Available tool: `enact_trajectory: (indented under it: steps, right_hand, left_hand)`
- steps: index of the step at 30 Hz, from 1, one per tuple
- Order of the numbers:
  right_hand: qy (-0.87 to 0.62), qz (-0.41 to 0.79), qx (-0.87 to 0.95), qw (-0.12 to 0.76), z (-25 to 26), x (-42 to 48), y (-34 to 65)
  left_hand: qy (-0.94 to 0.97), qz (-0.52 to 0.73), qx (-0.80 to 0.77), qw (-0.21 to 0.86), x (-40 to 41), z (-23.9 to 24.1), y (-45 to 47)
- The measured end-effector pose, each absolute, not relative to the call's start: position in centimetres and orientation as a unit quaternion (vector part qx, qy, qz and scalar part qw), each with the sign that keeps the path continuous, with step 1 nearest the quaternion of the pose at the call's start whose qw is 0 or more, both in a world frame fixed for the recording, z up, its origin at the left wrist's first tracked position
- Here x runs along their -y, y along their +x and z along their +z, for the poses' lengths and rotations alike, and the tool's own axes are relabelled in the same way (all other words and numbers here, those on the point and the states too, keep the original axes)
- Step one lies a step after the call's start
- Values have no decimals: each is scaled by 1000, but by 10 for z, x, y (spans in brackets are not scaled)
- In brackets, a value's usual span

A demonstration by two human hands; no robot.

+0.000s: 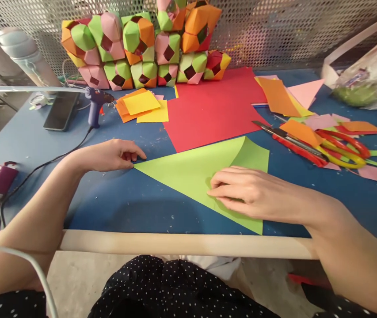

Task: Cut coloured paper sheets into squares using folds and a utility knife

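Observation:
A sheet of light green paper (181,174) lies on the blue table, folded over into a long triangle that points left. At that pointed corner is my left hand (110,155), its thumb touching the tip and its index finger apart from the thumb, the other fingers curled under. My right hand (244,190) rests over the wide end of the green sheet, fingers loosely bent with their tips on the paper. Just behind the folded sheet lies a large red sheet (215,110).
Several folded paper balls (138,37) are stacked along the perforated back panel. A glue gun (94,106), phone (61,110) and bottle (25,53) stand at the left. To the right lie a utility knife (291,141), scissors (344,150) and paper scraps. Yellow paper pieces (151,112) sit mid-table.

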State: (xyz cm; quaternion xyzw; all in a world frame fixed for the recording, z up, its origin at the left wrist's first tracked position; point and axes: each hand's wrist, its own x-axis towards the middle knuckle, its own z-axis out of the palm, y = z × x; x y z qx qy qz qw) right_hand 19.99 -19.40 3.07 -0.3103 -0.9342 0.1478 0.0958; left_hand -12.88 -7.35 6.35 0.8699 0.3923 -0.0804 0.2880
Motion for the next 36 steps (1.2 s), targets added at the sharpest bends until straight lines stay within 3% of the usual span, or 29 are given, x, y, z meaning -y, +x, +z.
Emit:
enact_trajectory:
  steps: [21,30,36]
  right_hand:
    - [-339,116,929,89,16,194,198]
    - [-304,10,944,129,11,189,197]
    - [-354,45,930,88,1,186,205]
  left_hand:
    - [854,-23,-411,319,76,49,-126]
    - [858,-22,-400,321,76,48,-125]
    - [866,-21,-391,309,77,50,-125]
